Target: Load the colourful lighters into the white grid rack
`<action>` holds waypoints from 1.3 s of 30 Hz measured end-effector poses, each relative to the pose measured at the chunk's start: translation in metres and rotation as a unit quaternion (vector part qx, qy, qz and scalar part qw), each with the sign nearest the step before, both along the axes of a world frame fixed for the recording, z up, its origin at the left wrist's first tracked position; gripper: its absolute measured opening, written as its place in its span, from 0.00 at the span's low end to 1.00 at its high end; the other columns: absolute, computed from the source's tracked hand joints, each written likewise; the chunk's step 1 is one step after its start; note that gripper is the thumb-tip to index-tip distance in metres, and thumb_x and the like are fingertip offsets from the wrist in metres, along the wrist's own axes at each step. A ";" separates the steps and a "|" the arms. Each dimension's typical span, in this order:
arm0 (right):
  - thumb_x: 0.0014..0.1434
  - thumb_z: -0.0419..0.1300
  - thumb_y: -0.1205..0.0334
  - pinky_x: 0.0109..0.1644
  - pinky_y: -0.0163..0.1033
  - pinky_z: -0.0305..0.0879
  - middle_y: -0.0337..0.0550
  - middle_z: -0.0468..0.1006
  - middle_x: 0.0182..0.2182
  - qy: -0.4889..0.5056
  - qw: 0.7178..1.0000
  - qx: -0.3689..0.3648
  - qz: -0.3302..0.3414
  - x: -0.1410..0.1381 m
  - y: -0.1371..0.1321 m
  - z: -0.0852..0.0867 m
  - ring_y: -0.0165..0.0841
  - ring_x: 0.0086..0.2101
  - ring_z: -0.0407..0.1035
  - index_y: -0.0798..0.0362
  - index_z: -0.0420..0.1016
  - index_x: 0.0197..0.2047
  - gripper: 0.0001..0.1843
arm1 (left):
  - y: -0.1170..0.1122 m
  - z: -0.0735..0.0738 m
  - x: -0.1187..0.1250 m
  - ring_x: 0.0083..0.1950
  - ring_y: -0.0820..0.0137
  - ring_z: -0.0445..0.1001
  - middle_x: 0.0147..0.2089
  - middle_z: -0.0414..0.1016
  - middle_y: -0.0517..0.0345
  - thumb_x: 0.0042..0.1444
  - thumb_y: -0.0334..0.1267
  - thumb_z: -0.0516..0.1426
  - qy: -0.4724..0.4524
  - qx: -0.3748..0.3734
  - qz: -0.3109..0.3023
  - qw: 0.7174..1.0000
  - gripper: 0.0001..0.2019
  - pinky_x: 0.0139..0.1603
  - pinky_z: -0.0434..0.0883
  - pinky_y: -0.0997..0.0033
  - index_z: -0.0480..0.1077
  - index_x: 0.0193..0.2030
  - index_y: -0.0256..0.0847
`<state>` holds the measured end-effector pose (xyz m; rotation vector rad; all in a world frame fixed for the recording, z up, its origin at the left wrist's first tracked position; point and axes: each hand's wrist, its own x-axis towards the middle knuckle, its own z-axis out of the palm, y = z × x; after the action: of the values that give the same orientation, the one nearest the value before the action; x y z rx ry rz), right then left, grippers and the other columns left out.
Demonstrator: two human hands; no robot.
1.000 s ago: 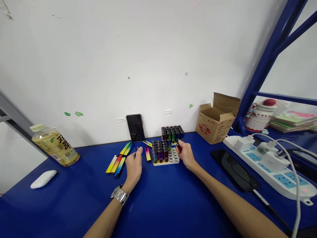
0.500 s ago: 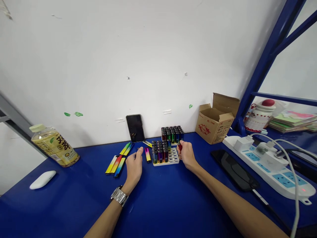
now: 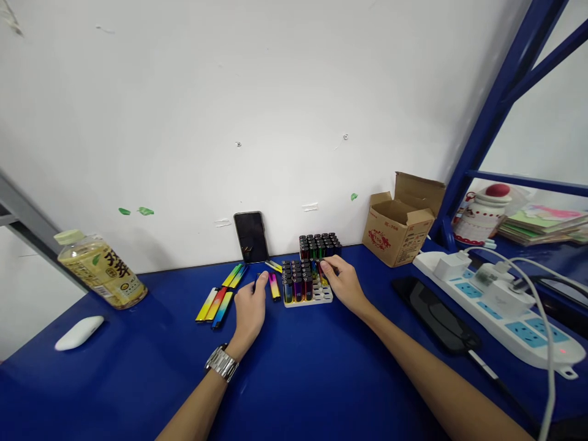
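My right hand (image 3: 344, 283) is closed on a reddish lighter (image 3: 323, 272) over the right part of a white holed tray (image 3: 316, 301). Several lighters with black tops (image 3: 297, 288) stand upright in the tray's left part, and open holes show at its front right. My left hand (image 3: 249, 304) is closed, with a dark lighter (image 3: 257, 280) mostly hidden behind its thumb and fingers. Just to its right lies a pink and yellow lighter (image 3: 274, 286). Bright yellow, red and blue lighters (image 3: 214, 305) lie flat to its left.
A second group of upright lighters (image 3: 316, 245) stands behind the tray. A phone (image 3: 251, 237) leans on the wall. To the right are an open carton (image 3: 397, 226), another phone (image 3: 434, 314) and a power strip (image 3: 500, 306). A drink bottle (image 3: 101, 269) and white mouse (image 3: 79, 333) sit left.
My right hand has moved left with its lighter, from beside the tray to over its right part. My left hand has barely shifted.
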<state>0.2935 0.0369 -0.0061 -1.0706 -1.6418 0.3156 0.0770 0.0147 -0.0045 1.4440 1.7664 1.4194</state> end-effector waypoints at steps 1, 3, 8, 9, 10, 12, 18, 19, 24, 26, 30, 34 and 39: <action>0.64 0.50 0.52 0.31 0.36 0.60 0.41 0.71 0.24 -0.007 1.000 -0.005 0.006 0.000 0.000 -0.001 0.33 0.26 0.65 0.54 0.72 0.29 0.19 | 0.000 0.000 0.000 0.17 0.75 0.52 0.14 0.49 0.66 0.54 0.61 0.50 -0.001 -0.008 0.001 1.000 0.26 0.17 0.51 0.72 0.50 0.16 0.45; 0.65 0.50 0.56 0.29 0.35 0.58 0.40 0.70 0.22 -0.024 1.000 -0.009 0.011 0.000 -0.001 -0.003 0.32 0.24 0.64 0.54 0.70 0.26 0.19 | -0.001 0.001 0.001 0.18 0.74 0.53 0.14 0.50 0.66 0.54 0.61 0.49 -0.003 -0.029 0.000 1.000 0.26 0.17 0.52 0.72 0.50 0.16 0.45; 0.64 0.49 0.63 0.29 0.34 0.57 0.40 0.71 0.21 -0.079 0.996 0.034 -0.017 0.002 0.001 -0.006 0.31 0.23 0.65 0.53 0.68 0.24 0.17 | -0.004 0.004 0.002 0.19 0.73 0.55 0.15 0.52 0.65 0.53 0.63 0.49 0.020 -0.047 -0.013 0.999 0.27 0.21 0.54 0.71 0.52 0.16 0.44; 0.64 0.49 0.63 0.29 0.35 0.56 0.40 0.70 0.21 -0.092 0.995 0.040 -0.021 0.003 0.002 -0.006 0.31 0.23 0.64 0.53 0.67 0.24 0.17 | -0.005 0.005 0.002 0.20 0.73 0.55 0.15 0.52 0.65 0.53 0.63 0.49 0.031 -0.045 -0.017 0.998 0.27 0.22 0.54 0.71 0.52 0.16 0.44; 0.65 0.49 0.63 0.29 0.35 0.55 0.40 0.69 0.20 -0.106 0.993 0.044 -0.023 0.004 0.003 -0.005 0.31 0.23 0.63 0.52 0.66 0.23 0.18 | -0.006 0.006 0.003 0.20 0.73 0.56 0.15 0.53 0.65 0.54 0.63 0.48 0.043 -0.040 -0.019 0.998 0.27 0.23 0.55 0.71 0.53 0.17 0.44; 0.65 0.49 0.62 0.28 0.35 0.53 0.39 0.67 0.19 -0.134 0.990 0.043 -0.018 0.006 0.004 -0.004 0.31 0.22 0.62 0.52 0.64 0.21 0.20 | -0.007 0.007 0.004 0.21 0.71 0.57 0.15 0.55 0.65 0.55 0.62 0.48 0.060 -0.024 -0.025 0.998 0.26 0.24 0.55 0.70 0.55 0.18 0.44; 0.67 0.47 0.63 0.28 0.36 0.50 0.41 0.67 0.22 -0.201 0.979 0.025 -0.001 0.005 0.001 0.002 0.32 0.22 0.61 0.52 0.64 0.22 0.20 | -0.012 0.004 0.007 0.19 0.71 0.55 0.17 0.54 0.66 0.59 0.58 0.46 0.043 0.029 -0.054 0.997 0.21 0.23 0.53 0.70 0.57 0.24 0.45; 0.67 0.47 0.63 0.28 0.36 0.50 0.42 0.67 0.22 -0.213 0.977 0.017 -0.010 0.004 0.000 0.003 0.32 0.22 0.62 0.52 0.65 0.23 0.20 | -0.013 0.004 0.007 0.19 0.71 0.55 0.18 0.54 0.66 0.60 0.57 0.45 0.043 0.033 -0.056 0.997 0.21 0.23 0.53 0.70 0.56 0.24 0.45; 0.68 0.47 0.55 0.31 0.37 0.52 0.44 0.70 0.23 -0.236 0.967 0.001 -0.096 0.000 -0.007 0.008 0.32 0.24 0.63 0.52 0.68 0.27 0.20 | -0.017 0.009 0.010 0.19 0.69 0.59 0.18 0.55 0.66 0.64 0.51 0.42 0.069 0.037 -0.046 0.996 0.16 0.24 0.55 0.69 0.56 0.29 0.46; 0.68 0.45 0.56 0.34 0.38 0.55 0.45 0.72 0.25 -0.206 0.974 0.038 -0.086 -0.001 -0.012 0.012 0.33 0.26 0.64 0.53 0.69 0.30 0.19 | -0.020 0.012 0.012 0.19 0.69 0.61 0.19 0.58 0.66 0.64 0.49 0.42 0.075 0.049 -0.045 0.995 0.13 0.24 0.57 0.69 0.57 0.34 0.45; 0.65 0.49 0.57 0.40 0.40 0.61 0.46 0.71 0.30 -0.139 0.982 0.113 0.061 -0.012 -0.027 0.021 0.35 0.33 0.65 0.56 0.70 0.41 0.12 | -0.028 0.012 0.017 0.25 0.67 0.70 0.26 0.68 0.61 0.63 0.45 0.44 0.093 0.098 -0.106 0.985 0.09 0.28 0.64 0.68 0.56 0.41 0.44; 0.65 0.49 0.58 0.39 0.39 0.63 0.43 0.69 0.32 -0.074 0.984 0.071 0.147 -0.023 -0.036 0.024 0.34 0.33 0.65 0.53 0.67 0.41 0.09 | -0.036 0.007 0.024 0.32 0.66 0.75 0.34 0.73 0.55 0.62 0.42 0.47 0.121 0.144 -0.169 0.968 0.08 0.34 0.69 0.65 0.57 0.44 0.42; 0.64 0.49 0.55 0.32 0.37 0.61 0.39 0.68 0.27 0.083 0.993 0.018 0.079 -0.004 -0.020 0.020 0.31 0.27 0.64 0.51 0.64 0.39 0.09 | -0.025 0.020 0.022 0.44 0.64 0.74 0.43 0.73 0.51 0.60 0.41 0.49 0.065 0.188 -0.113 0.973 0.05 0.45 0.69 0.62 0.59 0.39 0.43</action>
<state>0.2894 0.0165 0.0136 -0.8657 -1.5782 0.4645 0.0988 -0.0105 0.0156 1.9048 1.3950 1.6242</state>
